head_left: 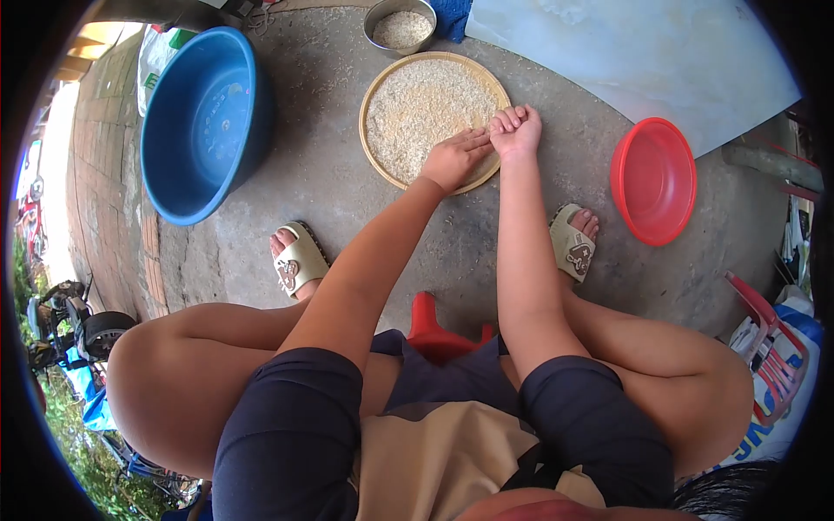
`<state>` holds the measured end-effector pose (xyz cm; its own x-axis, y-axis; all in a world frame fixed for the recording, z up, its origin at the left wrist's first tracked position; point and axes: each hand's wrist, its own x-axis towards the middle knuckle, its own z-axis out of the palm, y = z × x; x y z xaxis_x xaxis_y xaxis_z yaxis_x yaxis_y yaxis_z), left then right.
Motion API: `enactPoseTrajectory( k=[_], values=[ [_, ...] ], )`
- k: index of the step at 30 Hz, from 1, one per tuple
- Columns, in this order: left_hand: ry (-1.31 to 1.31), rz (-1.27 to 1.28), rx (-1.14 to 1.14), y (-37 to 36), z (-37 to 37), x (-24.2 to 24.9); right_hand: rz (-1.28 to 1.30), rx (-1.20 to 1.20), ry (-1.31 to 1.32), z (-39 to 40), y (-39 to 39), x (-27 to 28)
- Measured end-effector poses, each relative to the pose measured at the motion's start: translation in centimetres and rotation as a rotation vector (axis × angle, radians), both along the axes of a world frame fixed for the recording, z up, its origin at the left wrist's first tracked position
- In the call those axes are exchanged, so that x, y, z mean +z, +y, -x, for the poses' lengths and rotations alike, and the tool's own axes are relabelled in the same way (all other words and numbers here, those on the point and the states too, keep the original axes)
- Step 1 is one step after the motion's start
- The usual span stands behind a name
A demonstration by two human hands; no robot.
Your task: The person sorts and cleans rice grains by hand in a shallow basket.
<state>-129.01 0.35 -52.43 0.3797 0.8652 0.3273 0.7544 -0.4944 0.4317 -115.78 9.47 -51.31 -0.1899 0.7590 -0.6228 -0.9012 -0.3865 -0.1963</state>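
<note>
A round woven tray [369,143] with a tan rim lies on the floor, covered in pale grains [426,100] that look like rice. My left hand [459,159] is over the tray's near right part, fingers stretched out flat, their tips meeting my right hand. At the tray's right rim, my right hand [516,132] is turned palm up with its fingers curled in. Whatever those curled fingers may hold is too small to make out. Just behind the tray stands a metal bowl [375,41] with more of the grains inside.
A large blue basin [156,143] stands at the left, and a red basin [624,187] at the right. A pale sheet [643,61] covers the floor at the back right. My sandalled feet flank a red stool [426,317]. Scattered grains dot the concrete floor [321,113].
</note>
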Motion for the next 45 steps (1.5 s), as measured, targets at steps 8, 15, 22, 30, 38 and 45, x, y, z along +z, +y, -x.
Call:
enactPoseTrajectory(
  k=[8,15,22,30,38,45],
  values=[
    [-0.232,0.169,0.382,-1.1,2.2,2.6,-0.015,0.019,-0.034,0.2,-1.3,-0.5],
    [-0.527,-0.022,0.607,0.9,2.9,7.9,0.161,0.291,-0.148,2.4,-3.3,0.6],
    [-0.369,0.126,0.373,0.9,0.7,8.7,-0.017,0.376,-0.026,3.2,-3.2,2.0],
    [-0.37,0.14,0.554,2.0,4.0,5.4,0.221,0.084,-0.168,1.0,-0.9,1.3],
    [-0.088,0.226,0.632,2.7,3.7,2.4,0.193,0.15,-0.136,-0.4,-1.0,0.0],
    [-0.067,0.216,0.544,4.4,0.9,2.0,0.189,0.179,-0.193,-0.1,-0.8,-0.4]
  ],
)
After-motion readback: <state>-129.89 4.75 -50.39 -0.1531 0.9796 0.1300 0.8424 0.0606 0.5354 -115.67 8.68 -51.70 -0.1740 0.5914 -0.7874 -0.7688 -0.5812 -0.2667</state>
